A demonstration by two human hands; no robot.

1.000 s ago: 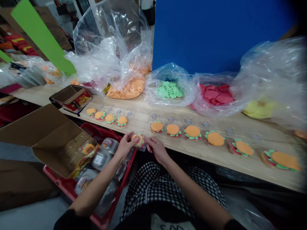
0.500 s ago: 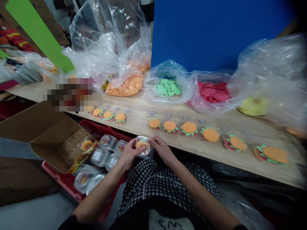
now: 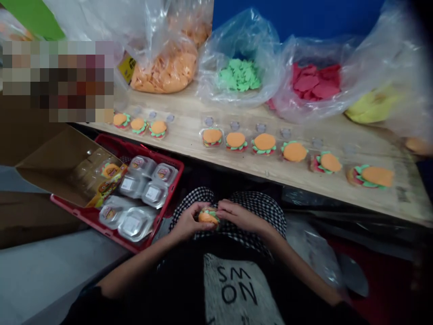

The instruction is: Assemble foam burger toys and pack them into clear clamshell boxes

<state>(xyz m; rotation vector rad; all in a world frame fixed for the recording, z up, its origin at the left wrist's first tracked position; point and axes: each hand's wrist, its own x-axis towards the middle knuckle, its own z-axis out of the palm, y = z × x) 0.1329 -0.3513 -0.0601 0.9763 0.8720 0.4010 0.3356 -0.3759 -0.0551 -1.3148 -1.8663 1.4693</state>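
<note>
A long wooden table [image 3: 189, 155] runs across the front. At its back sit clear plastic bags, L to R: a bag of orange discs [image 3: 165, 67], a bag of green bits [image 3: 238, 76], a bag of red bits [image 3: 314, 85], a bag of yellow bits [image 3: 374, 106]. A blue flat board [image 3: 297, 16] stands behind them. A row of round burger-shaped pieces [image 3: 264, 144] lies on the table, in front of the bags.

Below the table edge, on the L, is a red plastic crate [image 3: 171, 169] w/ clear square plastic tubs [image 3: 142, 187] in it. A brown cardboard box [image 3: 57, 167] rests on the crate's L end. The person's left hand [image 3: 191, 223] and right hand [image 3: 240, 215] are R of the crate, over the lap, w/ a small round burger piece [image 3: 208, 216] between them.
</note>
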